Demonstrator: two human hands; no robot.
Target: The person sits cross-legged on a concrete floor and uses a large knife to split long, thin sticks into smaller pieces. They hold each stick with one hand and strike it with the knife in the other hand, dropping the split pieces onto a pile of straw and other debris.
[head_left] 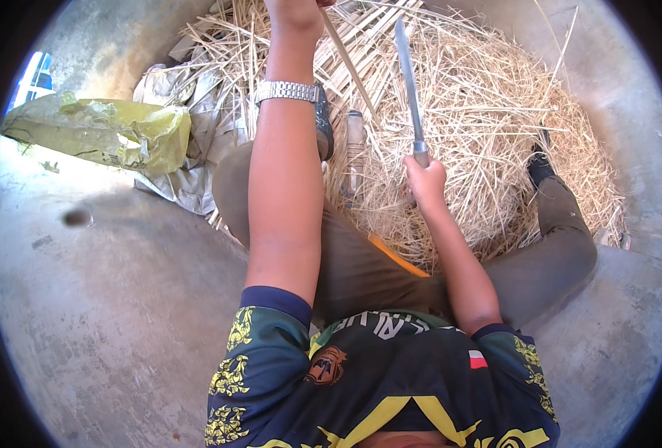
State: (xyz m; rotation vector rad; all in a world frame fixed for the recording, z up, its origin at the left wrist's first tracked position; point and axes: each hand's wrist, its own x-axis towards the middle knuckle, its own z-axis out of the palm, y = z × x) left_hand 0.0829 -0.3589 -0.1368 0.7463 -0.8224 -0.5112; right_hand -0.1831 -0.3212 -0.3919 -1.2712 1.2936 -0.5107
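Note:
My left hand [297,13], wearing a metal-band watch [290,91], reaches out at the top edge with its fingers partly cut off by the frame. From it a thin bamboo strip [344,56] slants down to the right, its lower end over the shavings. My right hand [425,181] is closed around the handle of a long knife [408,78]. Its blade points away from me, apart from the strip. A large heap of pale bamboo shavings [480,112] lies under the knife and between my legs.
Long split strips [379,26] lie at the back of the heap. A tube-like piece [355,145] rests by my left leg, and an orange strip [398,257] lies across my lap. A yellow-green sack [133,138] and a greyish sheet [204,97] are on the left of the concrete floor [107,299].

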